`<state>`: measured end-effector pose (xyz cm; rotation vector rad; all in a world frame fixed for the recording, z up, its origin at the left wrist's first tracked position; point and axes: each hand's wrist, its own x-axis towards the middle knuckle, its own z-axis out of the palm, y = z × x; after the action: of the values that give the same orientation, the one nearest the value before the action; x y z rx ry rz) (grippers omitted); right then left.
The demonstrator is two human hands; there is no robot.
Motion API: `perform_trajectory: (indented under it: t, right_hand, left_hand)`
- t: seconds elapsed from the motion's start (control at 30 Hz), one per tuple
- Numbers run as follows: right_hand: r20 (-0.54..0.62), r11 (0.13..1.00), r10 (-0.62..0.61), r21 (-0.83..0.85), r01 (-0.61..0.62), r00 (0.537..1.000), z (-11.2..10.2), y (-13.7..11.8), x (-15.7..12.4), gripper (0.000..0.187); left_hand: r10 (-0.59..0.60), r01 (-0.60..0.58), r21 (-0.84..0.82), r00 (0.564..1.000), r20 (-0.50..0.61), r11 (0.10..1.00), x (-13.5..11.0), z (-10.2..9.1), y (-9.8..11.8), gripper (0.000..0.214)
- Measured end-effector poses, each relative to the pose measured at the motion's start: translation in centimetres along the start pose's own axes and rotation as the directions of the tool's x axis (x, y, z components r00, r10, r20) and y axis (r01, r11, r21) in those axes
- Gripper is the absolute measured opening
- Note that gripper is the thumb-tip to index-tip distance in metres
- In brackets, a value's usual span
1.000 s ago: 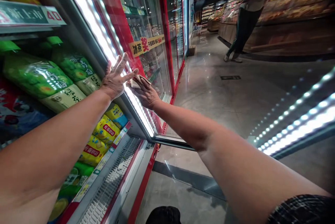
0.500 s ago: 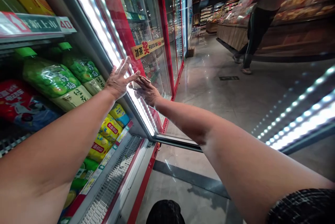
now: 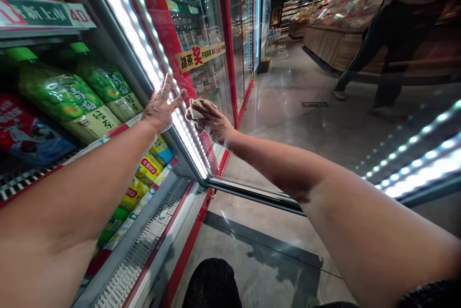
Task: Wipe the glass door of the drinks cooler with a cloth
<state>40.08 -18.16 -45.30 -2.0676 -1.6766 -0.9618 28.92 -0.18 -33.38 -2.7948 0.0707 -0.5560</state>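
Observation:
My left hand is spread at the lit inner edge of the cooler, its fingers over the bright LED strip. To its right, my right hand is closed around a folded cloth, pale and brownish, close to the glass door. Whether the cloth touches the glass I cannot tell. Left of my left hand, large green-capped tea bottles lie tilted in view on a shelf. Below my left forearm sit yellow packs on a lower shelf.
A white wire rack forms the cooler's bottom. Beyond the glass, a person in dark trousers walks past a wooden display stand with packaged goods. A row of red-framed coolers runs into the distance. My knee shows below.
My right hand has moved right with the cloth, away from my left hand, which has shifted slightly left. The person beyond the glass has moved right.

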Motion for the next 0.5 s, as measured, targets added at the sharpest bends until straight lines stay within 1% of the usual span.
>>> perform_trajectory:
  t: [0.1,0.17,0.2,0.3,0.37,0.5]
  right_hand:
    - [0.140,0.998,-0.008,-0.057,0.016,0.990,-1.1,-0.3,-1.5,0.064]
    - [0.181,0.996,-0.009,-0.086,0.025,0.983,-2.2,-0.3,-2.1,0.064]
    - [0.175,0.996,-0.003,-0.091,0.019,0.985,-2.6,-0.2,-2.4,0.063]
    - [0.092,0.997,0.038,-0.076,-0.031,0.995,-3.5,0.1,-3.5,0.061]
    - [0.049,0.998,0.054,-0.041,-0.052,0.997,-3.5,0.4,-4.8,0.061]
    - [0.017,0.997,0.064,0.042,-0.065,0.998,-3.6,1.5,-7.2,0.055]
  left_hand:
    - [0.016,-0.016,0.004,1.000,-0.027,1.000,-0.3,0.8,0.1,0.079]
    - [0.026,-0.025,0.012,0.998,-0.059,1.000,-0.4,1.3,0.2,0.080]
    - [0.025,-0.024,0.017,0.997,-0.073,1.000,-0.5,1.5,0.3,0.079]
    - [0.003,-0.001,0.026,0.996,-0.093,1.000,-0.6,1.9,0.8,0.078]
    - [-0.013,0.016,0.024,0.996,-0.093,1.000,-0.7,2.0,1.3,0.080]
    - [-0.049,0.048,-0.013,0.995,-0.081,0.999,-0.8,1.8,2.3,0.083]
